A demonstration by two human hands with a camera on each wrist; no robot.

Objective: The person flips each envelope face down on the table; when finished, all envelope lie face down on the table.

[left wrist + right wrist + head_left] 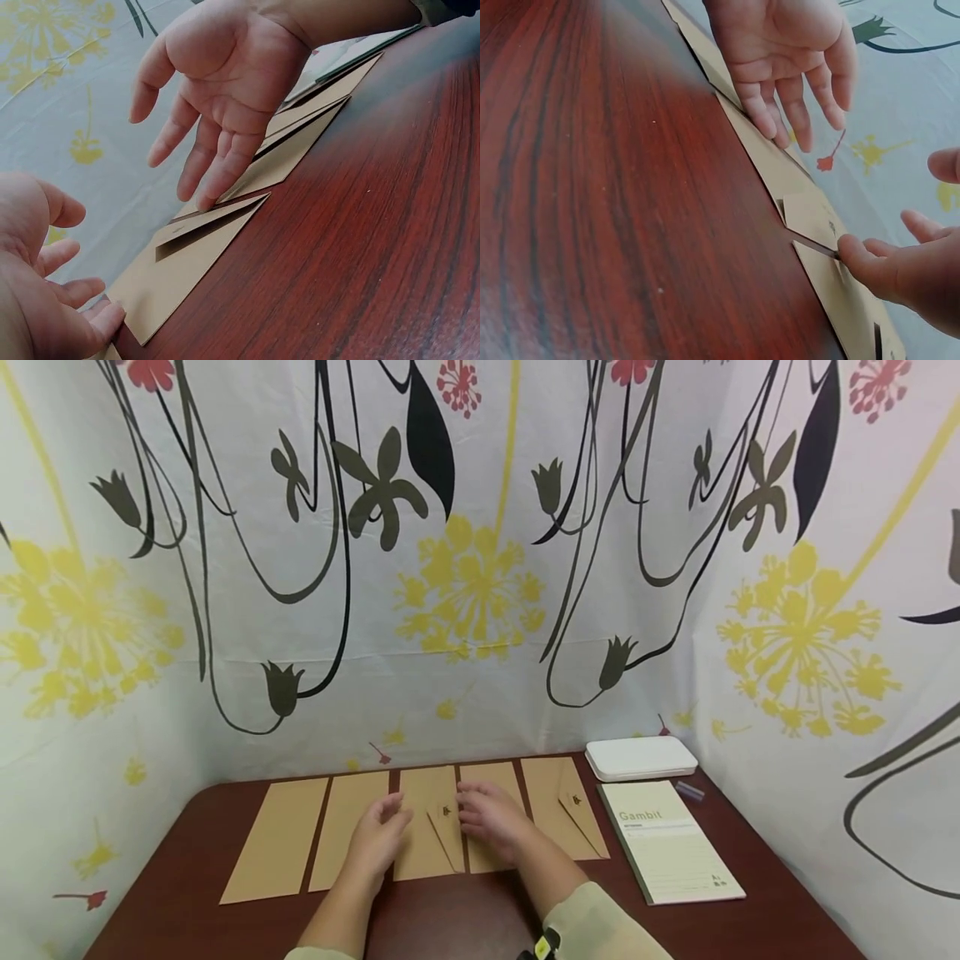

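Note:
Several brown kraft envelopes lie side by side in a row across the table. The middle envelope [416,847] has a pointed flap [449,831] along its right side, lifted a little in the left wrist view. My left hand [377,837] is at this envelope's left edge, its fingers loosely bent and its lower fingertips at the paper. By the right edge is my right hand [492,820], palm inward, fingers extended, fingertips beside the flap. Neither hand grips anything. The rightmost envelope [547,793] also shows a flap. Part of the fourth envelope [489,772] is hidden under my right forearm.
To the right lies a notepad [671,843] marked "Gambit". Behind it rests a white case [641,757], with a small dark bluish item [690,791] beside it. A patterned curtain [480,710] stands along the back and sides of the dark red table [442,918].

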